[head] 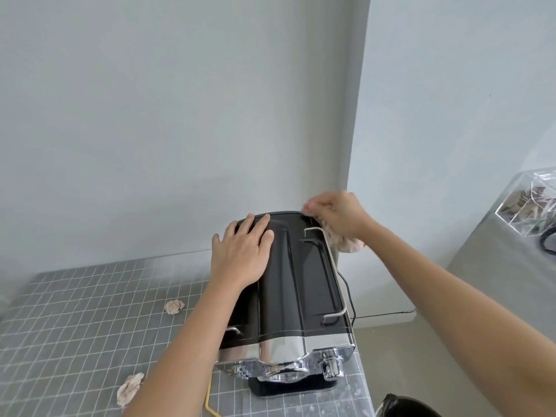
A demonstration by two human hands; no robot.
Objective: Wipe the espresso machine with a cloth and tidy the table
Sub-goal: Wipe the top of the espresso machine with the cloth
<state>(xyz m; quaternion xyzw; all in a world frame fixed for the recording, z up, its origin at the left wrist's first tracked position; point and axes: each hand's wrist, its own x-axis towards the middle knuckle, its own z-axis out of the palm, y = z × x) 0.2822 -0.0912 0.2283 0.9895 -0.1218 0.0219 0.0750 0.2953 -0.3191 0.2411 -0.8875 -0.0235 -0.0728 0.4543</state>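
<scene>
One espresso machine point(288, 284) stands on your counter point(75, 320) at its right end, close to the wall corner. Its top is dark, smooth and glossy, with rounded ridges running front to back; the front band is polished chrome. One bent metal rail point(331, 263) runs along the top's right edge.

Your left hand point(240, 254) lies flat on the top's rear left part, fingers straight and slightly spread, holding nothing. Your right hand point(337, 215) is at the rear right corner, fingers curled round one cloth point(346, 243). The cloth is pale, mottled and bunched; it hangs beside the rail against the machine's right side.

Two crumpled paper wads lie on the counter, left of the machine: one wad point(174, 307) farther back, a second wad point(129, 388) near the front edge. Both are off-white and creased.

The counter surface is grey with a fine white grid. One black cord point(349, 293) trails from the machine's right side. One clear, angular plastic box point(526, 206) sits on a separate grey surface at far right.
</scene>
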